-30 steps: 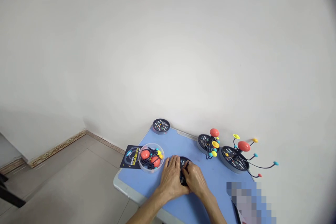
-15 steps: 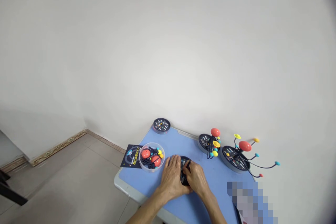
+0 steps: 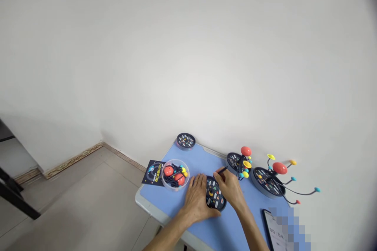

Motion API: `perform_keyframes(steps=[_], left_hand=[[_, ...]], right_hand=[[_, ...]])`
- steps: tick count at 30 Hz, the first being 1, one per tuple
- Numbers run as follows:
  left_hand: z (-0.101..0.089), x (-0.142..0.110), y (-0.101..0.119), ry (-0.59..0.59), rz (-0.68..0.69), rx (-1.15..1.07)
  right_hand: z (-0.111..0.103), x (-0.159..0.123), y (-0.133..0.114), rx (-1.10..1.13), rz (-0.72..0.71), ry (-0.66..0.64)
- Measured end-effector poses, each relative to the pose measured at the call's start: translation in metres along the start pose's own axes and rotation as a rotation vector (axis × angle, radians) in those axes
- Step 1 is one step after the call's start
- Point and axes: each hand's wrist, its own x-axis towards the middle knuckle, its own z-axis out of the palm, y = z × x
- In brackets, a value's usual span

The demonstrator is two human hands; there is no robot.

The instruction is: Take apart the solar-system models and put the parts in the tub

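My left hand (image 3: 196,200) is curved around the left rim of a round black base (image 3: 214,194) printed with small coloured planets and labels. Its thumb lies along the near rim. A short black rod (image 3: 223,170) is pinched between the thumb and fingers of my right hand (image 3: 231,188), over the base's right side. Part of the base is hidden under both hands. Left of them, a clear round tub (image 3: 165,185) contains red balls (image 3: 179,179), black rods and small yellow, blue and orange pieces.
A dark printed card (image 3: 152,172) lies beside the tub. Another round case (image 3: 185,141) stands at the table's far left corner. Two planet models (image 3: 246,151) (image 3: 279,168) stand at the right, thin arms sticking out. A phone (image 3: 272,229) lies near the right edge of the blue table (image 3: 206,159).
My right hand has lifted from the base's middle toward its upper right, with the black rod in its fingers. More of the base shows. My left hand stays at the rim.
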Motion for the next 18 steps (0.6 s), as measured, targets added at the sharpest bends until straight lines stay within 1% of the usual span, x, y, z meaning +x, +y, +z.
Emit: perform_keyframes(steps=[3, 6, 9, 12, 14, 16, 18], left_hand=[[0.005, -0.001, -0.004, 0.010, 0.021, -0.038], [0.008, -0.002, -0.006, 0.022, 0.044, -0.046], [0.008, -0.001, -0.005, 0.041, 0.054, -0.057], [0.005, -0.005, 0.000, 0.057, 0.072, -0.068], [0.000, -0.013, 0.002, 0.083, 0.118, -0.056], [-0.007, -0.027, 0.001, 0.129, 0.168, -0.023], [-0.018, -0.044, -0.002, 0.197, 0.196, 0.016]], right_hand=[[0.007, -0.003, 0.001, 0.101, -0.015, -0.089], [0.013, -0.003, -0.006, 0.185, -0.021, -0.159], [0.020, -0.001, -0.016, 0.226, -0.030, -0.188], [0.024, 0.004, -0.021, 0.211, -0.023, -0.205], [0.026, 0.008, -0.022, 0.181, -0.007, -0.226], [0.026, 0.013, -0.024, 0.135, -0.006, -0.241], [0.027, 0.017, -0.028, 0.039, -0.055, -0.251]])
